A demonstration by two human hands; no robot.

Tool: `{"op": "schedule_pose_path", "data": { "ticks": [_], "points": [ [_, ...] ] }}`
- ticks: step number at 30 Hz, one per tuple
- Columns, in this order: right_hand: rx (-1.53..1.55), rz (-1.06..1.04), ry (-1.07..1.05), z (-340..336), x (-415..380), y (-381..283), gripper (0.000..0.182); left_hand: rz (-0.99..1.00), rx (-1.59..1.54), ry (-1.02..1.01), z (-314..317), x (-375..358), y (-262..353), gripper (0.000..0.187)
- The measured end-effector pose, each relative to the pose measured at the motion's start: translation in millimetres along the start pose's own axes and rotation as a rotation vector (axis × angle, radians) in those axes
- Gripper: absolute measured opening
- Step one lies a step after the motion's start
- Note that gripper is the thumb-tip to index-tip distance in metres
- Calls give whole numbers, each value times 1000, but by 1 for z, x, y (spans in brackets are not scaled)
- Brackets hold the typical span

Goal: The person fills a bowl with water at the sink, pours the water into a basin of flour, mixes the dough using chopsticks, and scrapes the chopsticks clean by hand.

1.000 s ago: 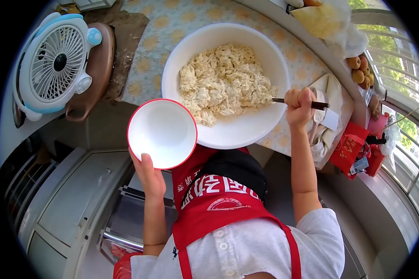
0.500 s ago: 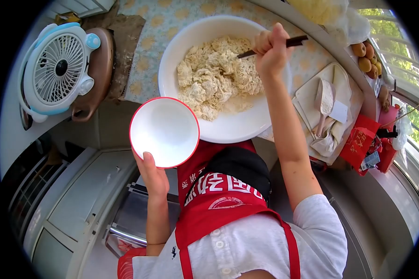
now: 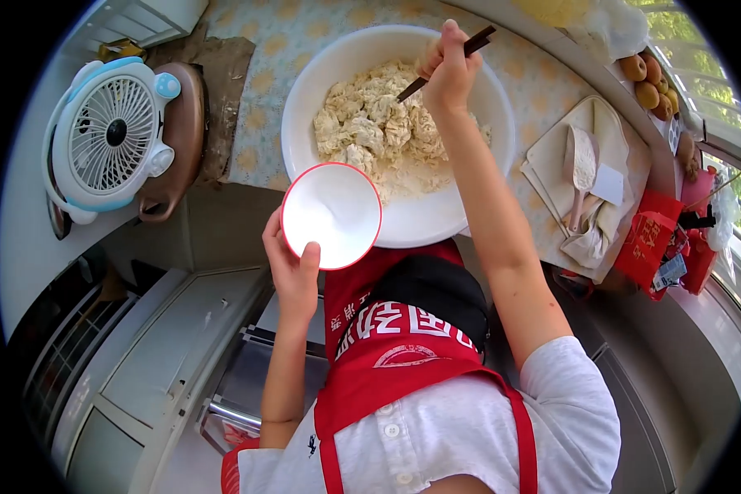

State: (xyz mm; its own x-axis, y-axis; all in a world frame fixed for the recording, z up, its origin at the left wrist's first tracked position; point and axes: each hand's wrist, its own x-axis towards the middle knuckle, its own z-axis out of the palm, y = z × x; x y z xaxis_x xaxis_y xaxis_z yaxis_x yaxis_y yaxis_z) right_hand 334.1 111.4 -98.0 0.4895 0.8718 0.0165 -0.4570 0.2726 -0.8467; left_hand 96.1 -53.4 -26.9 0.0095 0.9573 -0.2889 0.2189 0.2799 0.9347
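Note:
My left hand (image 3: 292, 276) grips a white bowl with a red rim (image 3: 331, 216), thumb over its near edge, tilted so its inside faces up at me. It overlaps the front left edge of a big white basin (image 3: 416, 226). Shaggy, floury dough (image 3: 366, 111) lies in the basin, with a looser, wetter patch near its front. My right hand (image 3: 453, 74) is closed around dark chopsticks (image 3: 477, 41) above the basin's right side. Their lower ends reach the dough. The bowl's outside is mostly hidden.
A blue-and-white fan (image 3: 111, 136) stands at the left beside a brown lidded-looking object (image 3: 181, 132). To the right, a scoop of flour (image 3: 583, 165) rests on a folded cloth (image 3: 605, 132). Beyond are a red bag (image 3: 649, 235) and several round brown fruits or vegetables (image 3: 646, 95).
My left hand has brought the bowl rightward and slightly up, over the basin's edge. My right hand has moved left and up with the chopsticks, whose tips shifted left in the dough.

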Motion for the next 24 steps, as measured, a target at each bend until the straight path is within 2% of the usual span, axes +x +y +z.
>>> {"op": "schedule_pose_path", "data": {
  "ticks": [2, 4, 5, 8, 10, 15, 18, 20, 22, 24],
  "points": [
    [72, 38, -60, -9, -4, -12, 41, -21, 10, -62, 7, 2, -2, 65],
    [87, 16, -93, -21, -20, -22, 42, 86, 78, -85, 13, 6, -12, 65],
    [45, 53, -62, -26, -27, -29, 48, 94, 75, -98, 17, 6, -11, 65],
    [16, 48, -48, -33, -42, -46, 47, 97, 241, -130, 26, 7, -6, 66],
    [-22, 24, -40, -36, -46, -57, 46, 155, 377, -144, 32, 10, -6, 67],
    [-45, -101, -92, -51, -50, -78, 43, 152, 381, -133, 31, 16, -8, 68],
    [66, -146, -118, -48, -34, -71, 42, 62, 221, -128, 24, 17, -8, 65],
    [-130, -189, -118, -43, -24, -45, 41, 114, 114, -107, 17, 17, -14, 62],
    [-364, -106, -174, -52, -27, -15, 41, 92, 18, -78, 11, 13, -10, 62],
    [-304, -46, -190, -60, -44, -19, 41, 85, -11, -27, 3, 9, -7, 63]
  ]
}}
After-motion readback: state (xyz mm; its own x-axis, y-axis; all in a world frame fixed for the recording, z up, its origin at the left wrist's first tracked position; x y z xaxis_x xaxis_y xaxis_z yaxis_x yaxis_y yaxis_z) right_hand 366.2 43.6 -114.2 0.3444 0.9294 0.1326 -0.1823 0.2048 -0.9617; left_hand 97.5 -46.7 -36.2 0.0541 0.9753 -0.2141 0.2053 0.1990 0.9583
